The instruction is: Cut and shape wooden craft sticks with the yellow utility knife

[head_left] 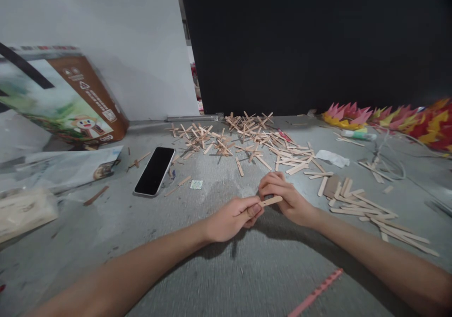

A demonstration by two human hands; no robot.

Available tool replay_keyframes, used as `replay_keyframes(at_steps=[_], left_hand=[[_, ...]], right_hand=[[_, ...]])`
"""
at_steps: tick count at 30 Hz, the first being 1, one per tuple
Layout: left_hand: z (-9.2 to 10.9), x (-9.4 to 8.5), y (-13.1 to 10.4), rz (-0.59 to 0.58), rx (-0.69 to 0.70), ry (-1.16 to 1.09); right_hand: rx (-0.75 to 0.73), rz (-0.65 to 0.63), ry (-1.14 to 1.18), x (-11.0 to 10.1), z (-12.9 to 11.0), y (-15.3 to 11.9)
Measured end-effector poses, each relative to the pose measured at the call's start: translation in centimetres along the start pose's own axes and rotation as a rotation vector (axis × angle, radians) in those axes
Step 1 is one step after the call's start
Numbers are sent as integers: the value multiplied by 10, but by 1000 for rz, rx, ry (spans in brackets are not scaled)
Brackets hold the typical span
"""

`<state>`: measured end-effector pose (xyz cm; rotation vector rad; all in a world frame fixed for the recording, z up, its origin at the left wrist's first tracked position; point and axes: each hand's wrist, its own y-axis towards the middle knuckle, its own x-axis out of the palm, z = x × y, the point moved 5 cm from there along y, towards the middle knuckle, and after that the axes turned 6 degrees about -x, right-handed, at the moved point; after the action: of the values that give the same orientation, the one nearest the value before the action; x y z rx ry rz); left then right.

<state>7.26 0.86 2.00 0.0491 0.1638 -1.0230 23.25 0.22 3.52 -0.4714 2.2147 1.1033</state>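
My left hand (231, 219) is closed, its thumb and fingers pinching a wooden craft stick (272, 200). The stick's rounded end points right and a small dark mark shows near the thumb. Against it, my right hand (287, 198) curls inward with its fingers bent; whatever they grip is hidden behind the hand. Beyond both hands lies a heap of craft sticks joined into crosses (222, 145). Loose craft sticks (294, 157) lie just behind my right hand, and another loose pile (374, 213) is right of it.
A phone (154, 171) and a small square packet (196, 184) lie left of centre. At far left stand a printed bag (81, 105) and plastic packaging (70, 168). Pink and yellow paper crowns (348, 117), a glue tube (358, 135) and a cable are right. A red strip (316, 292) lies in front.
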Motion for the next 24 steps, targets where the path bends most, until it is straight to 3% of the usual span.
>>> replay_keyframes(at_steps=[6,16,21,24], left_hand=[[-2,0,1,-13,-8,-11],[-10,0,1,16,-58,-147],[-18,-3,4,87,-52,-331],[-21,-5,7,144,-40,-409]], right_hand=[[2,-24,-4,1,0,-1],[-14,-35,-204,-1,-2,0],[101,-38,-547,-4,11,-3],[163,24,-549,-9,13,-4]])
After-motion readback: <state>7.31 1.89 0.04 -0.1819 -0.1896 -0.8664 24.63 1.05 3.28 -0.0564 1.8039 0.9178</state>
